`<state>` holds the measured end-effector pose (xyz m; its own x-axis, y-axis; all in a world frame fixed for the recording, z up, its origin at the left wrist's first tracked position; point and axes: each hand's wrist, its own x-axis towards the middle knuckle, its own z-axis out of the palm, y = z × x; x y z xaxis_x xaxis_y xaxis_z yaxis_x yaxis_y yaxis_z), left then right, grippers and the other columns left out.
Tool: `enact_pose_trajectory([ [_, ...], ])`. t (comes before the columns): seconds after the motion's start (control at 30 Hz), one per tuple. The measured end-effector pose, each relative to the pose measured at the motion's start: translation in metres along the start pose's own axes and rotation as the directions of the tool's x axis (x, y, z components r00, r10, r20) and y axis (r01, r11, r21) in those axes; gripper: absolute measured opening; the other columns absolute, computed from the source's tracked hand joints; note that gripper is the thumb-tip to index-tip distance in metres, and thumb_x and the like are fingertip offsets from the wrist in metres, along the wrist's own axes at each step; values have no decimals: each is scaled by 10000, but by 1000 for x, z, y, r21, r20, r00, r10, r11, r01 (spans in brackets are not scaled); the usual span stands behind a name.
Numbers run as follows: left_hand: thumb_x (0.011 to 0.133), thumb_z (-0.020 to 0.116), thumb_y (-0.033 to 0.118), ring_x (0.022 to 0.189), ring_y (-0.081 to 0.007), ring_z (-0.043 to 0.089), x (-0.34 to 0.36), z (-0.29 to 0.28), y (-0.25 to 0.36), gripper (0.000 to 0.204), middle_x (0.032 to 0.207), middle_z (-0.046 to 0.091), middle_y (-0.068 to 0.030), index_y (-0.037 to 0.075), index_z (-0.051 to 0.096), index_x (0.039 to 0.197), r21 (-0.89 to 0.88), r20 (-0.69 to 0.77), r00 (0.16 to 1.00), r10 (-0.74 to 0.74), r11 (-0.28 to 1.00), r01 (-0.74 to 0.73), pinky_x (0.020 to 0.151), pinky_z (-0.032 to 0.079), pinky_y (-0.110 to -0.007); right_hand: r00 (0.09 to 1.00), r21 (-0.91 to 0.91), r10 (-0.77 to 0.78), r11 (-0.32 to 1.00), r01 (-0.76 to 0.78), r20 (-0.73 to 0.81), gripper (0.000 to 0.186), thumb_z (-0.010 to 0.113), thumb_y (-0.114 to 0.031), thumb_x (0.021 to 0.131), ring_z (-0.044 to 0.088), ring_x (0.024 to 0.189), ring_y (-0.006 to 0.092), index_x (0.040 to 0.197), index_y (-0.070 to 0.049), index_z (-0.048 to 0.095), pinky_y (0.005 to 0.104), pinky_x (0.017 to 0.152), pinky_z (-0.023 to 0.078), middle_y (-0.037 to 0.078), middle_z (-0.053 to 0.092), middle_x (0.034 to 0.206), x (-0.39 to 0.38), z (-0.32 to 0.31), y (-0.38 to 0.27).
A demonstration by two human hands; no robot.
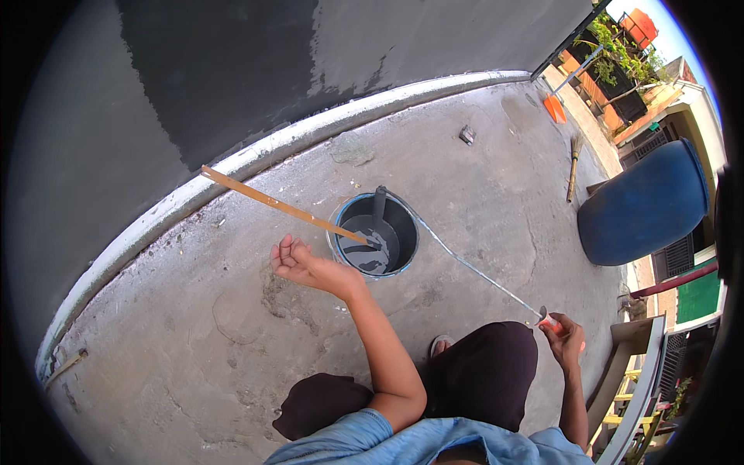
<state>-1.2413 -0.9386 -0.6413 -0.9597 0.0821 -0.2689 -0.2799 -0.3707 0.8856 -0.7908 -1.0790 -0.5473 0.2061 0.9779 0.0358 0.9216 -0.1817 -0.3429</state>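
Observation:
My right hand (566, 339) grips the orange handle of a paint roller (480, 273). Its long thin metal rod runs to the bucket, where the grey-coated roller head hangs inside the far rim. The round bucket (415, 260), dark with a blue rim, holds dark grey paint (364, 260). A flat wooden stick (271, 202) slants out of the bucket to the left, its lower end in the paint. Just left of the bucket is my left hand (298, 263), palm turned up and fingers loosely curled, with nothing in them.
Beyond the kerb (310, 133) rises a grey wall (434, 39) with a darker painted patch (225, 70). On the right lie a blue barrel (645, 205), a broom (573, 167) and an orange dustpan (555, 108). A small crumpled object (466, 135) rests on the concrete floor.

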Motion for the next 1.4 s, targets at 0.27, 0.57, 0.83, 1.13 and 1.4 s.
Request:
enact_pose_trajectory([
  [0.27,913,501,180,1026,-142,518,4,8,42,350,1160,558,-66,46,436,1230,-96,-108,978,178,977,-188,852,390,-319,953,477,43,858,-189,300,291,806,-209,846,607,682,79,1013,9,708,238,558,463,15,673,775,43,-23,-4],
  [0.57,927,457,34,924,-121,497,-36,61,30,182,1042,554,-53,62,491,1104,18,221,827,517,846,-533,795,422,-276,887,807,-198,531,-260,416,614,726,-174,904,602,667,99,1437,-4,472,242,557,465,55,663,874,205,83,18],
  [0.83,930,506,-3,881,-124,506,-95,143,29,134,967,556,-46,54,510,1051,32,483,624,614,700,-713,805,428,-277,921,727,-377,660,191,101,515,670,-126,909,683,931,208,1391,-5,535,309,806,520,143,712,1095,428,210,81],
  [1.13,941,596,78,777,-248,605,-140,243,8,120,847,618,-137,15,516,879,220,967,244,70,247,-944,709,493,-357,923,743,-339,662,96,183,465,672,-151,897,656,1149,258,1338,-29,590,317,951,483,205,674,1220,479,255,72],
  [1.4,985,551,204,817,-376,619,-199,161,23,201,824,616,-179,20,581,911,10,700,-28,-713,49,-999,733,499,-465,929,729,-355,663,170,106,448,690,-169,897,676,1102,295,1328,-76,611,331,889,505,212,677,1188,486,285,94],
])
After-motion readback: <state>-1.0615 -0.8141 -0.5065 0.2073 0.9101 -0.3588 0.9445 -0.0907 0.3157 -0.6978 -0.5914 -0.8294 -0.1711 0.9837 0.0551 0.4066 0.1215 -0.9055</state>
